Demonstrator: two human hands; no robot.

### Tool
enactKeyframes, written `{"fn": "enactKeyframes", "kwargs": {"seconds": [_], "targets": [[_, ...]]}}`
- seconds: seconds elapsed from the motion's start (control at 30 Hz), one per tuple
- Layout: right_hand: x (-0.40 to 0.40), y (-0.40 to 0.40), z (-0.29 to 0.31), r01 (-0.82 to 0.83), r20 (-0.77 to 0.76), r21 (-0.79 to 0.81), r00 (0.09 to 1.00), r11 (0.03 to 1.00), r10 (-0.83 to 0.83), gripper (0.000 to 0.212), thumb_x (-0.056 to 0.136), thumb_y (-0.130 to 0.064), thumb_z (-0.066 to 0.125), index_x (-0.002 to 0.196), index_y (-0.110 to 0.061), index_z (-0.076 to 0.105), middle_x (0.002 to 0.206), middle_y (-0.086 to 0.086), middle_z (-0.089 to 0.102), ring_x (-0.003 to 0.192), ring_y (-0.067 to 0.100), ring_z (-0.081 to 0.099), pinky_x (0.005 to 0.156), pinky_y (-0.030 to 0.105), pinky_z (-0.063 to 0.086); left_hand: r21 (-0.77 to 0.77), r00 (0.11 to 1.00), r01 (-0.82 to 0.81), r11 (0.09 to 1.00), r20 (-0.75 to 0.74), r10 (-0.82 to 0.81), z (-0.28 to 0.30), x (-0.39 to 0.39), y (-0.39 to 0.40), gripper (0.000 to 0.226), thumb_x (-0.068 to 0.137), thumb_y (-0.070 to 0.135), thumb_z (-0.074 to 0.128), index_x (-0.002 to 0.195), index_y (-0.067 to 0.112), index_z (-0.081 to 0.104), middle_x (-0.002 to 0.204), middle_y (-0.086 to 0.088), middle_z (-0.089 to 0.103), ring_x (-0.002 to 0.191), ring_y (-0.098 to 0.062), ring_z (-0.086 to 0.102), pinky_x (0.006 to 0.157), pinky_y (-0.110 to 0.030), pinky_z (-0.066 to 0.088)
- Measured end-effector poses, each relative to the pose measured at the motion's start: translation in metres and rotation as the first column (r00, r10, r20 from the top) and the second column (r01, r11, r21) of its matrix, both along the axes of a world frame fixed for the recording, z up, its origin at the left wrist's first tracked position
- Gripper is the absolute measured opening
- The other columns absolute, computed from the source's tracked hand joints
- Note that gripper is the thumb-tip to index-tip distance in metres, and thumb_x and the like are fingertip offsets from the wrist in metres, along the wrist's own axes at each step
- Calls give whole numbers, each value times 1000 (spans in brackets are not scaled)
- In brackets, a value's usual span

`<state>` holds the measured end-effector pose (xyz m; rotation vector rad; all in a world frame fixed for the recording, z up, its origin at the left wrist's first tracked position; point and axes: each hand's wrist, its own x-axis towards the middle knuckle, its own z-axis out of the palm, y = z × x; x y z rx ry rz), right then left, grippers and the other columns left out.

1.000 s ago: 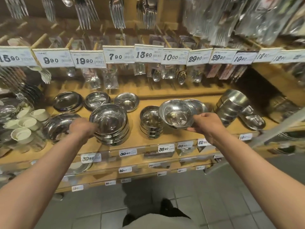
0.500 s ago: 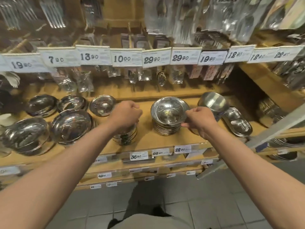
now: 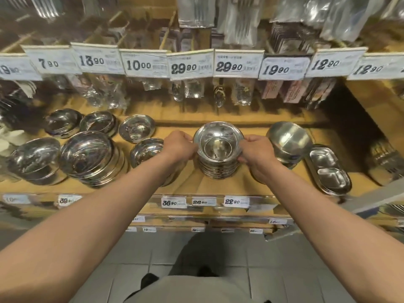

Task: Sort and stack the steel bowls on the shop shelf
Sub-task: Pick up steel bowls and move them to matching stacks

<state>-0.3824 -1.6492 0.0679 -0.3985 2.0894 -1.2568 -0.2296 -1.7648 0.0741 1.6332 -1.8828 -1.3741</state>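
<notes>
Warm overhead light glares off the steel bowls; edges bow, perhaps motion-blurred, right recess shadowed

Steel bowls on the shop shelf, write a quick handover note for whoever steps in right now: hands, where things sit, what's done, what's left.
Left hand and right hand both grip the bowl stack from opposite sides, near its top bowl.
The stack stands mid-shelf, above the 26.90 tag.
Beside it on the right: a tilted bowl, then divided trays.
On the left: a small bowl pile and bigger bowl stacks.
Done: the centre stack looks nested.
Left: probably square it up, then sort the tilted bowl and loose bowls at the back.
</notes>
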Motion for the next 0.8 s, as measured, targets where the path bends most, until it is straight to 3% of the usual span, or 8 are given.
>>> {"fn": "enactKeyframes", "kwargs": {"seconds": [0.1, 0.17, 0.23, 0.33, 0.53, 0.8], "targets": [[-1, -6, -4, -27, -42, -9, 999, 1000, 27, 22, 89, -18, 67, 86, 4, 72, 91, 20, 76, 75, 28, 66, 79, 54, 58, 1, 999, -51, 999, 18, 51, -2, -1, -1, 20, 81, 6, 76, 99, 2, 70, 90, -17, 77, 83, -27, 76, 79, -45, 63], [-2, -7, -7, -37, -78, -6, 996, 999, 37, 21, 89, -15, 64, 90, 5, 72, 92, 21, 75, 73, 25, 62, 72, 48, 58, -7, 998, -39, 999, 55, 40, -3, -1, -2, 22, 82, 9, 76, 103, 5, 71, 87, -13, 77, 85, -26, 76, 82, -42, 63], [-5, -7, -10, -51, -102, 2, 993, 999, 51, 20, 90, -14, 64, 89, 4, 72, 87, 18, 75, 70, 21, 57, 63, 38, 48, 0, 998, -44, 999, 55, 44, -5, -2, -2, 22, 82, 6, 75, 103, 4, 71, 90, -14, 77, 78, -25, 75, 79, -38, 63], [-9, -3, -15, -45, -106, 13, 993, 999, 46, 18, 90, -11, 63, 95, 3, 72, 79, 12, 69, 72, 18, 52, 63, 32, 42, 45, 997, -75, 996, 6, 75, -7, -8, 1, 26, 83, 0, 73, 108, 2, 67, 102, -18, 73, 67, -22, 70, 70, -35, 64], [-7, 3, -27, -62, -172, 111, 982, 992, 81, 20, 92, -12, 61, 74, -9, 69, 70, 1, 62, 58, 14, 46, 46, 26, 34, 56, 996, -85, 995, -23, 86, -18, -14, 3, 20, 82, 1, 74, 102, 2, 70, 101, -19, 74, 92, -32, 74, 83, -46, 62], [-3, -1, -33, -21, -270, 143, 961, 989, 59, 44, 90, -1, 49, 52, -21, 40, 55, -5, 40, 52, 14, 33, 47, 29, 29, 18, 1000, -27, 999, -13, 27, -26, -18, -1, 21, 80, 3, 72, 100, 9, 72, 100, -12, 75, 101, -31, 71, 90, -46, 59]]}}
